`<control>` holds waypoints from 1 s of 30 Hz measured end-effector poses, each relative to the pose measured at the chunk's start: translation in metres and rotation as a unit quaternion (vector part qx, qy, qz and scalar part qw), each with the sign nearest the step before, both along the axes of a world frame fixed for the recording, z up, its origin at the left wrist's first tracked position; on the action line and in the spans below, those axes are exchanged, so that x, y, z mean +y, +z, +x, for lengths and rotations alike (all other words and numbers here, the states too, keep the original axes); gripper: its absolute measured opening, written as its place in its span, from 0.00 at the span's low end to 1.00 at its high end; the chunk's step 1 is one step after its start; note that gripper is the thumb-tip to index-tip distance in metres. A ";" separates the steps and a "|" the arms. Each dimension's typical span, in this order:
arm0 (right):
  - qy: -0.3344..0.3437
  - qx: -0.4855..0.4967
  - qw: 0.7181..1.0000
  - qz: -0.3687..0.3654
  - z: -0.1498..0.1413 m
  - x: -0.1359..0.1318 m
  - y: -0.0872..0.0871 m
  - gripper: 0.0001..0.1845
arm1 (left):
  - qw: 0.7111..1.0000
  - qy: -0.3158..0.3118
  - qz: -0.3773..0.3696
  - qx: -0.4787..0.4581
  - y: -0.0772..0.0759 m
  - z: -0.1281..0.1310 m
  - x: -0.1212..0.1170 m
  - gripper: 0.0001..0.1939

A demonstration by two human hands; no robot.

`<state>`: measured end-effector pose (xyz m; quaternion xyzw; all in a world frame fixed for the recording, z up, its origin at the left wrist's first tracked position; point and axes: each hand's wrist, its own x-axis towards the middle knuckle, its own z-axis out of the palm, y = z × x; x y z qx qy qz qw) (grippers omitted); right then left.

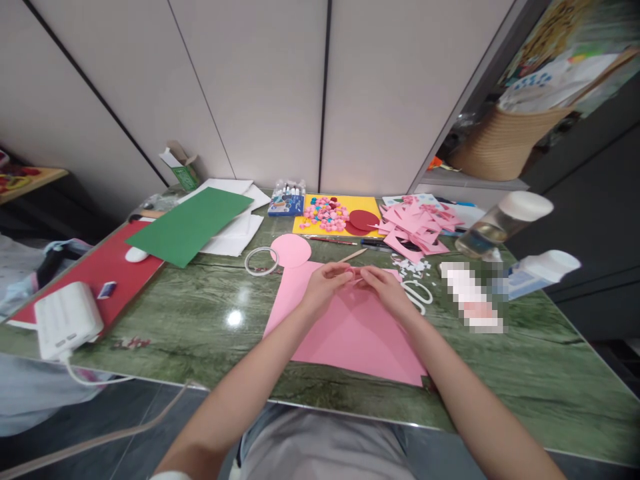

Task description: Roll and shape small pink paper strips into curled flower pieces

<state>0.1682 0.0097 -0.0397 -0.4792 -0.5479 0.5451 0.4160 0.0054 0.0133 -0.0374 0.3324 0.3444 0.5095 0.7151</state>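
A pink paper sheet (345, 333) lies on the table under both hands. My left hand (327, 283) and my right hand (384, 288) meet over its far part, fingertips bent and close together. Between them they pinch a small pink piece (356, 272), apparently paper; the fingers cover most of it. White-handled scissors (419, 293) rest just right of my right hand, their blades hidden. Left of the sheet's far corner lie a pink paper circle (291, 251) and a roll of tape (261, 261). A thin wooden stick (354, 255) sits beyond my fingers.
At the back stand a yellow sheet (370, 203) with small colourful flowers (327, 213), dark red circles (364, 221), a marker box (287, 200) and pink scraps (420, 223). Bottles (503, 223) stand right. Green paper (193, 223) and a white power bank (69, 320) lie left.
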 end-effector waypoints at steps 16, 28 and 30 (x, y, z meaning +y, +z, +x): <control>-0.004 -0.028 1.000 0.007 -0.001 -0.001 0.005 0.17 | 0.994 0.028 0.020 0.107 0.007 -0.004 -0.002 0.20; -0.003 -0.009 1.000 0.003 -0.002 -0.001 0.001 0.18 | 0.997 -0.042 0.023 0.061 0.007 -0.003 -0.002 0.13; -0.005 -0.007 1.000 0.003 -0.002 0.000 0.000 0.18 | 0.997 -0.044 0.027 0.059 0.005 -0.002 -0.003 0.13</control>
